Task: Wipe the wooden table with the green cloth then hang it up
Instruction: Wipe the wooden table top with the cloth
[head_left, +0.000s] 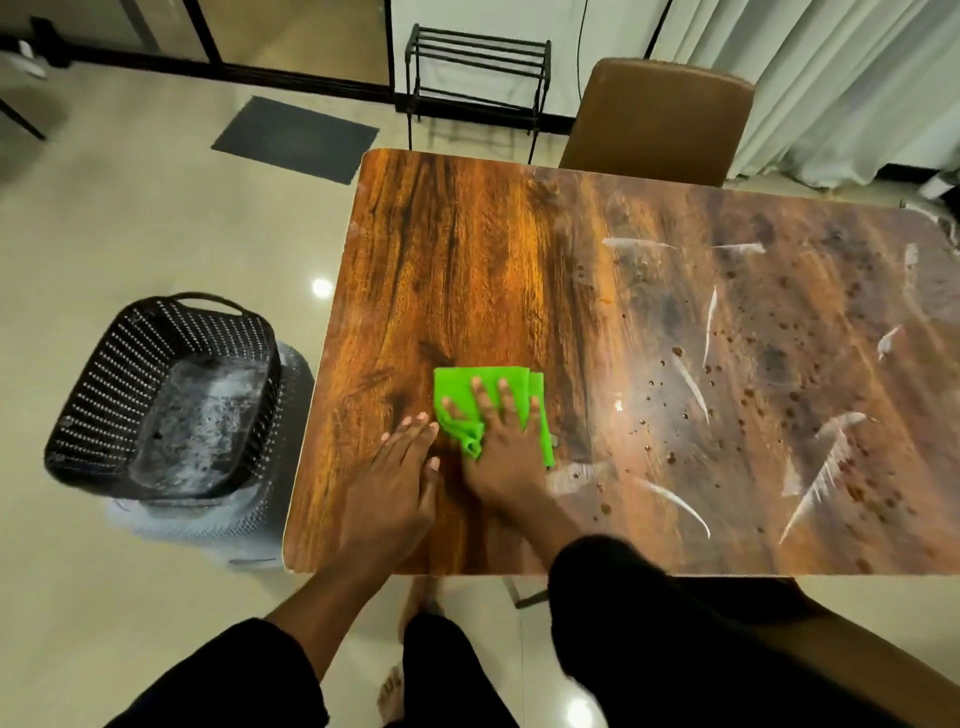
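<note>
A bright green cloth (457, 389) lies folded on the wooden table (467, 249), near the front left part of the top. My right hand (501, 447) presses flat on the cloth with fingers spread. My left hand (400, 473) rests flat on the bare wood just left of the cloth, fingertips touching its edge. The right half of the table carries white smears and dark brown droplets (748, 395). The left half looks glossy and free of marks.
A black perforated basket (104, 395) sits on a pale bin on the floor left of the table. A brown chair (660, 119) stands at the far side, a black metal rack (475, 73) behind it, and curtains at the right. My bare feet are below the table's front edge.
</note>
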